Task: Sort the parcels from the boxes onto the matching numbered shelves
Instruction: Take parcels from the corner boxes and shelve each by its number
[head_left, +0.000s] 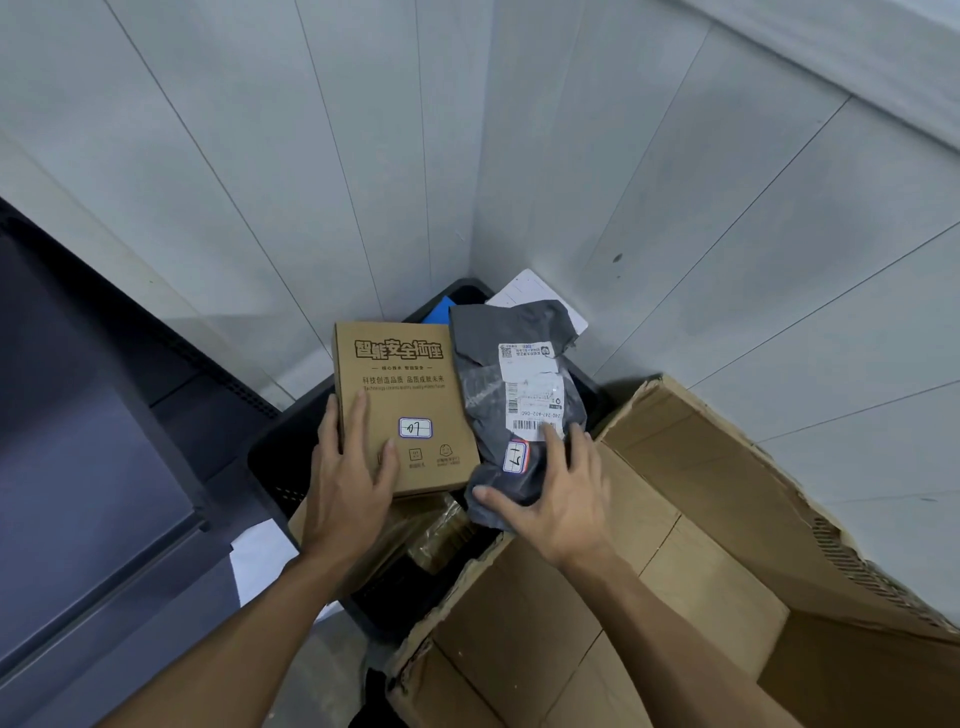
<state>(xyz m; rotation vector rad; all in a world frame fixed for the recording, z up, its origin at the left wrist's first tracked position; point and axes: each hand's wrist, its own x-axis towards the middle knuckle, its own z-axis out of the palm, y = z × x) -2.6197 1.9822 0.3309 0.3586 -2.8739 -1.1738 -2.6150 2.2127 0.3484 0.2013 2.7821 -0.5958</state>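
Parcels, two in hand at once: brown carton (405, 395) in left hand (348, 483), grey poly mailer (483, 389) in right hand (558, 499)

Left hand is clamped on the carton's lower-left corner, thumb wrapped round the left edge, fingers flat on the printed face. Carton is face-up, slightly tilted, Chinese print on top; its number sticker (415, 427) reads 07

Right hand pinches the mailer's lower end, thumb at the bottom edge, fingers over the top by the barcode. Mailer is crumpled, white shipping label (530, 379) facing the camera. The small sticker (516, 456) just beside the fingers looks like 17, not sure

Carton and mailer sit side by side; can't tell if the edges touch. Both are held over a black plastic crate (270, 462) in the wall corner

In the crate below them: brown taped parcel (441, 530). At the far end: blue item (441, 310) and white flat envelope (535, 291)

Big open corrugated box (675, 519) is just right of the crate, edges torn, right forearm over it. Dark grey cabinet (78, 415) on the left, white sheet (260, 556) on the floor between cabinet and crate
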